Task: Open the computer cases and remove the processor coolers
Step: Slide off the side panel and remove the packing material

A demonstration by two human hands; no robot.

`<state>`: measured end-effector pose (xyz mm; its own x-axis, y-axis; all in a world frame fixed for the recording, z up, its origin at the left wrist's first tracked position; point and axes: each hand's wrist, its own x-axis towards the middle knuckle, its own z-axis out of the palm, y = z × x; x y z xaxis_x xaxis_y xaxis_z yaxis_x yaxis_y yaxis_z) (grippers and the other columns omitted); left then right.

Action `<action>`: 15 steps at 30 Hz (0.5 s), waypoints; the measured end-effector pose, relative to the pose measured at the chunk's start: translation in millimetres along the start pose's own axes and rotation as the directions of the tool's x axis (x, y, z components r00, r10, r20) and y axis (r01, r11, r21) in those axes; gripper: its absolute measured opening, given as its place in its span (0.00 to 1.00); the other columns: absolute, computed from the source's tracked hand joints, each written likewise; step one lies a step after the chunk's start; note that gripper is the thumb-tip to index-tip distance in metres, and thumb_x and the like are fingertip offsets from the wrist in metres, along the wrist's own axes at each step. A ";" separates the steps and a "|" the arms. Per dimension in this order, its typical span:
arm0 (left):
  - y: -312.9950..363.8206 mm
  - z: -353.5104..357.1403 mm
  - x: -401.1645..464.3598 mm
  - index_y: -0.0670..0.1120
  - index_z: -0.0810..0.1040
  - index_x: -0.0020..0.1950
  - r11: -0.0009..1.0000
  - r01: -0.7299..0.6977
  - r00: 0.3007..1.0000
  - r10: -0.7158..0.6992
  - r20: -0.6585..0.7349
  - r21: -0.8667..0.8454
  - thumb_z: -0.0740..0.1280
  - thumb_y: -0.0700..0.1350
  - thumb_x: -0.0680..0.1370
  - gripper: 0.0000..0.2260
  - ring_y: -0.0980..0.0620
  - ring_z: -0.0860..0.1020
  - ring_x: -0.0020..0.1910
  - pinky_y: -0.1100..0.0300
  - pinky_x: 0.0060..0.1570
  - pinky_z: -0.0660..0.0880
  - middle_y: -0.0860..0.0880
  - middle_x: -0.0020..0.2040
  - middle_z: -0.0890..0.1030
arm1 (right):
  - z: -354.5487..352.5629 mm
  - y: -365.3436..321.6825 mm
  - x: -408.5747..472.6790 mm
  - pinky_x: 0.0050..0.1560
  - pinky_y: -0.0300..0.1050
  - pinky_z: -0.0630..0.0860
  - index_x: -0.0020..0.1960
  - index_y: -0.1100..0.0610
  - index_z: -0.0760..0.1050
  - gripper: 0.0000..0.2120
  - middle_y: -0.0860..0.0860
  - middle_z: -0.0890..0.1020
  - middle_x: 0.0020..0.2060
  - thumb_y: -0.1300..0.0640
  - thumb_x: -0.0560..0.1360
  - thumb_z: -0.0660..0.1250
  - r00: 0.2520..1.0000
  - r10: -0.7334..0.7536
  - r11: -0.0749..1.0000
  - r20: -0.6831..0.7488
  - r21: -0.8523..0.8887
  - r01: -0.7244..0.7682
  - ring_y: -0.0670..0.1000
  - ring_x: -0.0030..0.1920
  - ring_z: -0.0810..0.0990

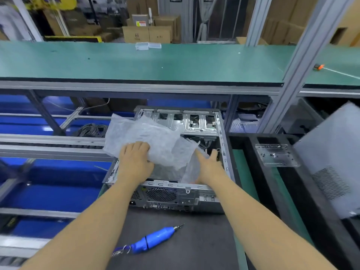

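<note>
Clearing packing wrap from the opened computer case (202, 193).
My left hand (134, 158) grips the wrap (155, 141); my right hand (209, 164) lies open-fingered beneath it, baring the cooler.

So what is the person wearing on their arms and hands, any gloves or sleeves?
Nothing that shows. The left hand and right hand are bare, with no gloves, rings or watch in view. Both forearms are uncovered as far as the bottom edge of the picture, so no sleeve is visible.

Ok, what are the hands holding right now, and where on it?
The left hand grips the translucent packing sheet at its near edge, over the open computer case. The right hand touches its right side; grip unclear.
</note>
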<state>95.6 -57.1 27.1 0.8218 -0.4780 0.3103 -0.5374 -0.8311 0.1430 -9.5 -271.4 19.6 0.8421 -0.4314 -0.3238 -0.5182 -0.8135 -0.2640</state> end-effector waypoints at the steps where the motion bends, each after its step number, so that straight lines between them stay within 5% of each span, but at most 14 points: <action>1: -0.6 1.1 1.6 0.46 0.77 0.54 1.000 0.012 1.000 -0.012 -0.005 -0.020 0.69 0.40 0.66 0.16 0.43 0.73 0.53 0.50 0.59 0.63 0.49 0.53 0.78 | 0.6 -0.6 -0.3 0.51 0.53 0.76 0.78 0.42 0.48 0.47 0.65 0.55 0.70 0.61 0.71 0.74 1.000 0.013 0.999 -0.021 -0.042 -0.014 0.66 0.63 0.70; 3: -1.6 2.5 5.3 0.46 0.77 0.55 0.998 0.034 0.999 -0.035 -0.023 -0.048 0.70 0.41 0.66 0.17 0.43 0.74 0.54 0.49 0.60 0.65 0.49 0.54 0.78 | 0.5 -4.7 -0.8 0.45 0.52 0.75 0.76 0.46 0.51 0.42 0.62 0.70 0.57 0.68 0.71 0.68 0.985 -0.044 0.991 -0.164 -0.129 0.023 0.62 0.55 0.72; 5: -2.1 5.6 6.3 0.46 0.77 0.57 0.996 0.048 0.997 -0.052 -0.052 -0.070 0.71 0.41 0.67 0.19 0.42 0.74 0.54 0.47 0.60 0.66 0.47 0.54 0.79 | -1.6 -7.7 0.3 0.41 0.51 0.75 0.74 0.48 0.57 0.38 0.55 0.73 0.47 0.69 0.70 0.65 0.943 -0.135 0.987 -0.303 -0.123 0.102 0.57 0.46 0.74; 7: 0.0 6.3 5.0 0.44 0.76 0.61 0.993 0.057 0.994 -0.066 -0.093 -0.102 0.73 0.43 0.69 0.21 0.41 0.75 0.57 0.46 0.62 0.66 0.45 0.56 0.80 | -11.6 -12.4 -0.8 0.43 0.51 0.79 0.73 0.43 0.62 0.37 0.49 0.77 0.45 0.68 0.69 0.63 0.903 -0.130 0.955 -0.409 0.193 0.225 0.53 0.45 0.78; 9: 1.1 5.3 4.7 0.42 0.76 0.63 0.988 0.068 0.986 -0.088 -0.139 -0.141 0.73 0.48 0.72 0.22 0.40 0.75 0.58 0.44 0.64 0.66 0.44 0.57 0.80 | -32.4 -26.0 -6.1 0.44 0.39 0.79 0.67 0.39 0.69 0.32 0.38 0.80 0.47 0.66 0.71 0.64 0.882 -0.068 0.736 -0.467 0.573 0.360 0.41 0.48 0.80; 11: 4.3 2.0 3.5 0.41 0.76 0.61 0.989 0.063 0.983 -0.085 -0.165 -0.133 0.71 0.53 0.74 0.22 0.40 0.76 0.58 0.44 0.63 0.67 0.43 0.56 0.80 | -55.3 -40.3 -10.6 0.42 0.31 0.75 0.58 0.41 0.76 0.18 0.33 0.81 0.46 0.59 0.72 0.67 0.851 -0.039 0.536 -0.524 0.708 0.460 0.34 0.47 0.79; 14: 25.4 -11.3 1.8 0.42 0.75 0.62 0.963 0.128 0.970 -0.171 -0.170 -0.237 0.69 0.53 0.74 0.21 0.40 0.74 0.60 0.44 0.62 0.69 0.45 0.62 0.77 | -73.0 -49.4 -17.6 0.42 0.38 0.74 0.49 0.43 0.78 0.06 0.35 0.82 0.43 0.52 0.74 0.65 0.833 0.049 0.424 -0.550 0.767 0.481 0.35 0.41 0.80; 15: 39.3 -18.5 1.4 0.44 0.74 0.63 0.919 0.148 0.962 -0.220 -0.162 -0.367 0.68 0.53 0.74 0.21 0.41 0.74 0.60 0.44 0.61 0.70 0.47 0.63 0.76 | -74.8 -48.4 -18.2 0.43 0.41 0.76 0.50 0.44 0.79 0.06 0.37 0.83 0.43 0.51 0.75 0.66 0.856 0.110 0.304 -0.505 0.837 0.454 0.37 0.41 0.81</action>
<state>72.2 -85.1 50.6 0.8779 -0.2309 0.4195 -0.4413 -0.7301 0.5218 11.4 -253.4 106.2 0.7394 -0.6558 0.1522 0.0997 -0.1170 -0.9881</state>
